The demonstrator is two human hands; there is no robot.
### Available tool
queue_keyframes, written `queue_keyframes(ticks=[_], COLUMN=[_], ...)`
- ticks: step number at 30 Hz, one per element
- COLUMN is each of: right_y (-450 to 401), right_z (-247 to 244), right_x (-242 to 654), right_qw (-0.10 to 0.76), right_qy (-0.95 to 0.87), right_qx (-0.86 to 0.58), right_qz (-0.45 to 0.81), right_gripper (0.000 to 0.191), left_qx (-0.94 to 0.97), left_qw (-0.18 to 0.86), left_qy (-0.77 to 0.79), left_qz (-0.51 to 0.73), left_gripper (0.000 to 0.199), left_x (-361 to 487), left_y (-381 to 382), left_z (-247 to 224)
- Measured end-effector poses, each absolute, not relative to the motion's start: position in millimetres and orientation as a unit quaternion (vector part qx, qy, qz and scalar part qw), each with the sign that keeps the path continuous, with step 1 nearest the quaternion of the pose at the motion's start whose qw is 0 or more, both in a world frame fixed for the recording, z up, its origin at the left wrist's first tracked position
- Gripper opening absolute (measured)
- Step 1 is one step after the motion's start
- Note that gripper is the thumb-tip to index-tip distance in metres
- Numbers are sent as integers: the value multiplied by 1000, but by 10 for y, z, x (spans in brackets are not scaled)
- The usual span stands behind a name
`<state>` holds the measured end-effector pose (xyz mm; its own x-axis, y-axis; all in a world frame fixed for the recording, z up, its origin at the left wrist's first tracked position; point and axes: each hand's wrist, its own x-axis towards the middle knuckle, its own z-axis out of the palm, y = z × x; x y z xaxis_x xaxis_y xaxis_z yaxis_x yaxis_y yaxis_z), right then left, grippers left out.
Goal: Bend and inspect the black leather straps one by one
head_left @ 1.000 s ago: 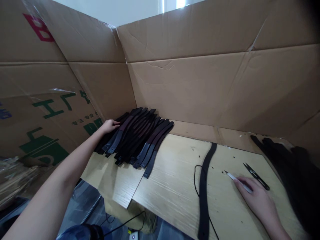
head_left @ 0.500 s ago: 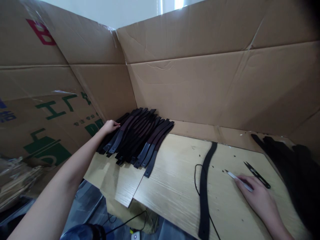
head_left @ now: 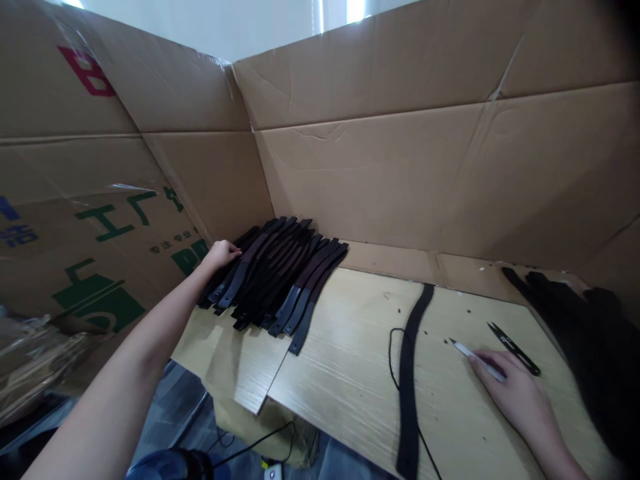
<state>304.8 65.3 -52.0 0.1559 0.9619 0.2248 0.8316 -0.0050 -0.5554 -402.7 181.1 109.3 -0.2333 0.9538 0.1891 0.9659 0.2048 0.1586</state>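
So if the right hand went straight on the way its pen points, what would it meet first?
The hand would likely meet the speck just past its pen, then the black strip; its exact height is unclear.

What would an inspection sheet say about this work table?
Surface: pale wooden table, dark specks on it
Things: pile of dark straps at left, lone strap in front, dark heap at right
Clutter: black snips near the right hand
Hands: left hand at the pile's left edge, grip unclear; right hand holds a white pen-like tool
Cables: black cable below the table
Surroundings: cardboard walls
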Motion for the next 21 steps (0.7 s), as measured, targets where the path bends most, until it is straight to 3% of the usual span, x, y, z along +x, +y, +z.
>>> queue_keyframes(ticks=[6,21], right_y=[658,658], right_z=[-525,-519], right_x=[3049,3039], right_qw=[302,305], right_qy=[-645,-639], right_qx=[-694,-698], right_qz=[102,107], right_gripper=[40,41], left_qx=[-681,-723], left_qw=[31,16], left_qy=[-720,-675], left_qz=[-133,-148], left_gripper=[40,43], left_x=[-4085,-4315], left_y=[1853,2010], left_z=[1002,825])
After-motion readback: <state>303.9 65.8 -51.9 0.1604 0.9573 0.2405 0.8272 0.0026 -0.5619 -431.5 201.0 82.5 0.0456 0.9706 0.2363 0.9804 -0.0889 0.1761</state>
